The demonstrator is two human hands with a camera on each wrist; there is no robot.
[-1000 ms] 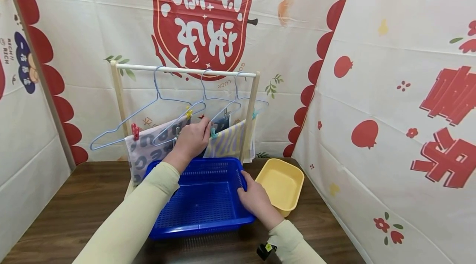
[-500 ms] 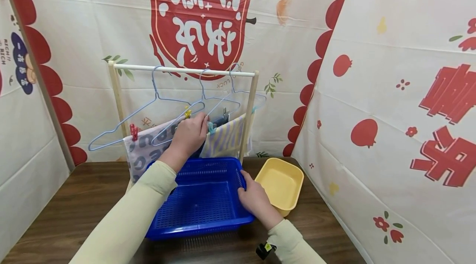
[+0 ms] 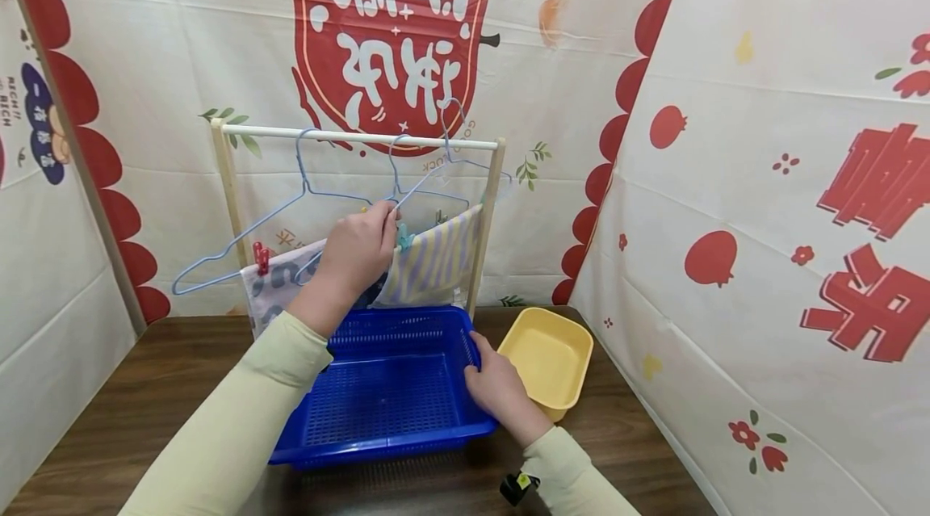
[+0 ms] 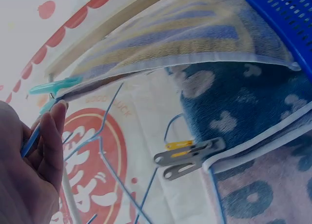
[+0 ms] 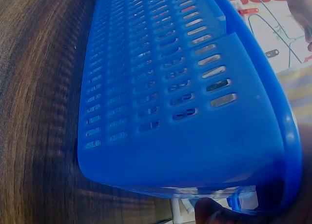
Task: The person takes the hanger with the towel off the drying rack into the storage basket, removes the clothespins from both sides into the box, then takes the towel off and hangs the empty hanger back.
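Note:
My left hand [image 3: 356, 245] pinches the lower left corner of a light blue clothes hanger [image 3: 447, 146]. Its hook now stands above the rack's rail. From this hanger hangs a yellow and lilac striped towel [image 3: 436, 262], held by a teal clothespin [image 3: 404, 237] close to my fingertips; the left wrist view shows that clothespin [image 4: 56, 86] at the towel's edge. My right hand [image 3: 501, 387] grips the right rim of a blue plastic basket [image 3: 388, 443], with thumb inside. In the right wrist view the slotted basket wall [image 5: 195, 146] fills most of the frame.
A small wooden rack with a white rail [image 3: 269, 131] stands behind the basket. Two more hangers hang there, with a grey-lilac towel [image 3: 269, 290] and a dark blue towel [image 4: 229, 97] clipped below. A yellow tub [image 3: 548, 362] sits right of the basket.
My left hand has moved left and up with the hanger and striped towel, and the hook has risen off the rail. The basket's left side has shifted slightly left; my right hand stays put.

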